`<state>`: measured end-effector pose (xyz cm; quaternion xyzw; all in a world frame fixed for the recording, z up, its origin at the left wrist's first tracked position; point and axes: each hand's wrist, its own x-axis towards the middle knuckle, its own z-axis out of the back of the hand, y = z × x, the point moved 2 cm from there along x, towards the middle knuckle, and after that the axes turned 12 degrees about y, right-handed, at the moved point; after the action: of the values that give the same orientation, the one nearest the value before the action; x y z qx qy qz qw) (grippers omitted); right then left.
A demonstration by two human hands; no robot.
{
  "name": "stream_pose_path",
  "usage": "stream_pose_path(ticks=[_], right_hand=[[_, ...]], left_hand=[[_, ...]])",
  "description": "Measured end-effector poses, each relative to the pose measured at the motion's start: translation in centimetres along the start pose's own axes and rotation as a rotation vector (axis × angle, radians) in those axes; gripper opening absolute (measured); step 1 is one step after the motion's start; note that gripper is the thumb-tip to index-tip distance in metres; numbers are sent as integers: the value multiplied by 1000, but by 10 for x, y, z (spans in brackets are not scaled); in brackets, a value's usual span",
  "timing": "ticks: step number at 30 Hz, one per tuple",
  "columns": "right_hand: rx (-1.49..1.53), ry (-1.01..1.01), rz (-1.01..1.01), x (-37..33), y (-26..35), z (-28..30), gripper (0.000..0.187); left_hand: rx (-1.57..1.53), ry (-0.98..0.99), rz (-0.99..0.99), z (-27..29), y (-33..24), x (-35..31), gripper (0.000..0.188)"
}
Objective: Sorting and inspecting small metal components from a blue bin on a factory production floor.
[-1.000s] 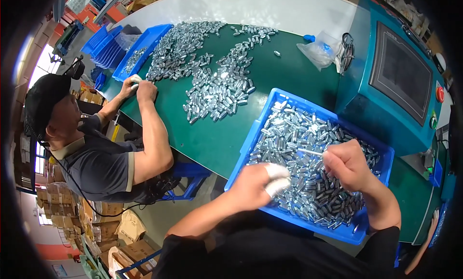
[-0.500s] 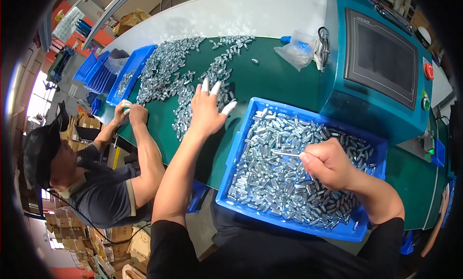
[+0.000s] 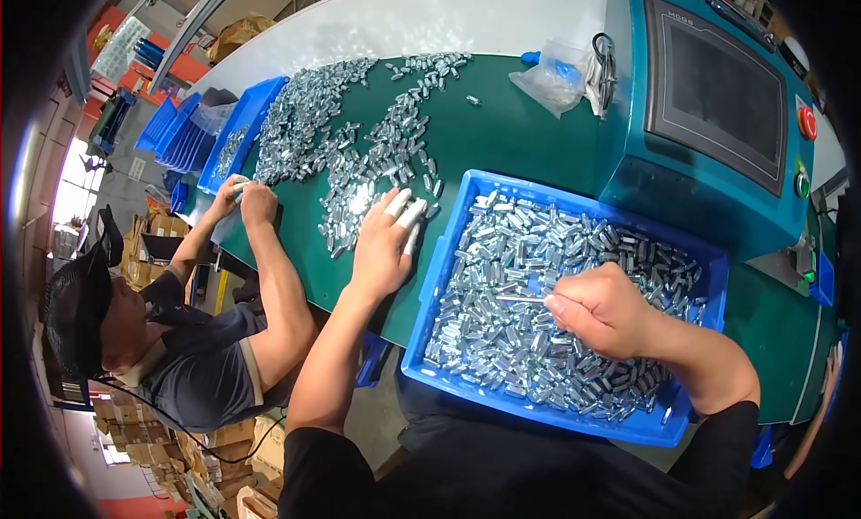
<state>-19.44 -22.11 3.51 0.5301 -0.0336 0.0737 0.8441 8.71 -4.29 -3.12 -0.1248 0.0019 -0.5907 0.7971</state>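
My left hand (image 3: 384, 246), with white covers on several fingertips, lies at the near right edge of a spread of small shiny metal pieces (image 3: 395, 142) on the green tabletop. Its fingers are stretched out, and whether a piece sits under them is hidden. Over a blue tray (image 3: 429, 326), my right hand (image 3: 603, 309) is closed around a thin metal rod (image 3: 522, 298) that points left. Many short, faceted metal pieces (image 3: 502, 340), similar to those on the table, fill the tray below it.
At left a person in a dark cap (image 3: 76, 295) works with both hands (image 3: 247, 201) beside the heap. A blue bin (image 3: 240, 134) stands beyond them. A teal machine (image 3: 619, 160) with a screen (image 3: 717, 98) stands at right. A clear plastic bag (image 3: 552, 84) lies at the back.
My left hand has drawn back toward me, its fingers closer together. My right hand has shifted slightly left with the rod. The co-worker's hands have barely moved.
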Motion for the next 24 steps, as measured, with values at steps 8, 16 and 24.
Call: stream_pose_path(ticks=[8, 16, 24], right_hand=[[-117, 2, 43, 0, 4, 1, 34], [-78, -20, 17, -1, -1, 6, 30], [-59, 10, 41, -1, 5, 6, 28]], left_hand=[[24, -97, -59, 17, -4, 17, 34], [-167, 108, -345, 8, 9, 170, 36], [-210, 244, -381, -19, 28, 211, 35]])
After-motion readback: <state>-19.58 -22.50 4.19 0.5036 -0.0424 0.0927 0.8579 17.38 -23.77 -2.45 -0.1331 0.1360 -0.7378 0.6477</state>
